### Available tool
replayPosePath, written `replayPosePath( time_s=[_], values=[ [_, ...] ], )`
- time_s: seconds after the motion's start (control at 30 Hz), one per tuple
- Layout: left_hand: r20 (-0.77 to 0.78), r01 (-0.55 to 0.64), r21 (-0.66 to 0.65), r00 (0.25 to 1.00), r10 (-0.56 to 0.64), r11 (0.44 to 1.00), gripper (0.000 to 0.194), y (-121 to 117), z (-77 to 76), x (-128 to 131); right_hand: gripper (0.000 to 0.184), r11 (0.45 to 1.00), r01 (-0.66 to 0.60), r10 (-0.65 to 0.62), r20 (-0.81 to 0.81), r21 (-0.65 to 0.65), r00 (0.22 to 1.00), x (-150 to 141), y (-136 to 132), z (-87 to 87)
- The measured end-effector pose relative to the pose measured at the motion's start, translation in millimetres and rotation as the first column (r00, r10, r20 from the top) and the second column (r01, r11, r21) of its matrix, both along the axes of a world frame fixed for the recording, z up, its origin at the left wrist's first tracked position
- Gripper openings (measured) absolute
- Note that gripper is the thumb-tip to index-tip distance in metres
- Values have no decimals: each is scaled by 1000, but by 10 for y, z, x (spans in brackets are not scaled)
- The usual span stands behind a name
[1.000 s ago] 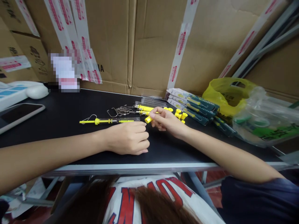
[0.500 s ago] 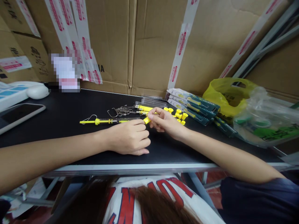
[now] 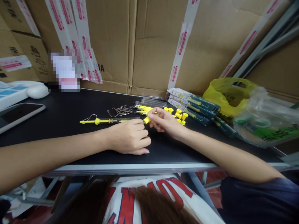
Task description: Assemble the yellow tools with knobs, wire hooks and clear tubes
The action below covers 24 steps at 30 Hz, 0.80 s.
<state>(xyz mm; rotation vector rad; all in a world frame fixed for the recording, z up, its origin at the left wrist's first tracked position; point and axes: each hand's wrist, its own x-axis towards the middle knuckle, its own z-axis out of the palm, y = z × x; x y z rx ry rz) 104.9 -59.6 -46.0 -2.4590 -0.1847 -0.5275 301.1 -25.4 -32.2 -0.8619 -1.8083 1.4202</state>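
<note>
My left hand [image 3: 130, 137] is closed round the right end of a tubular spring scale [image 3: 102, 121], which has a clear barrel, a yellow collar and a wire hook at its left. Between thumb and finger of my right hand [image 3: 162, 122] is a yellow cap [image 3: 147, 119], beside the left fingertips at the barrel's end. Whether cap and barrel touch is hidden by the fingers. Behind the hands lie wire hooks [image 3: 121, 111], yellow scale rods [image 3: 143, 108] and clear tubes [image 3: 154, 101]. Several loose yellow caps [image 3: 178, 115] are just right of my right hand.
Printed boxes [image 3: 191, 104] are stacked at the back right, beside a yellow plastic bag [image 3: 227, 96] and a clear bag [image 3: 266, 121]. A phone [image 3: 21, 115] and a white power strip [image 3: 14, 93] lie on the left. Cardboard [image 3: 154, 56] walls the back of the black table [image 3: 77, 102].
The left fingertips and the yellow cap have shifted very slightly left. Both hands keep their hold, and the other things stay put.
</note>
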Motion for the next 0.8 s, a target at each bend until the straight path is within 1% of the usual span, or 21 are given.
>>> replayPosePath(
  time_s=[0.17,0.27,0.33,0.43,0.5,0.57,0.67,0.8],
  values=[
    [24,-9,47,1000,8,999,35,19,12,-13,36,1000,30,-30,20,-1,999,19,14,11],
    [104,-34,83,994,25,996,33,47,35,-27,37,999,26,-25,27,-20,999,23,25,0],
    [157,-76,79,986,63,994,29,72,45,-45,37,999,22,-22,29,-28,999,24,34,-14],
    [211,-179,9,962,173,984,23,111,37,-79,36,999,12,-10,30,-39,999,25,42,-32],
    [246,-242,-67,936,251,968,23,134,20,-101,36,999,9,-7,35,-41,999,26,41,-36],
    [273,-280,-143,911,309,949,26,151,3,-117,36,999,12,-10,43,-39,999,26,38,-34],
    [275,-301,-205,895,350,931,25,164,-10,-129,37,999,16,-14,50,-39,999,25,34,-25],
    [250,-317,-210,897,364,925,23,168,-9,-127,38,999,21,-19,53,-34,998,20,36,-21]
  ],
)
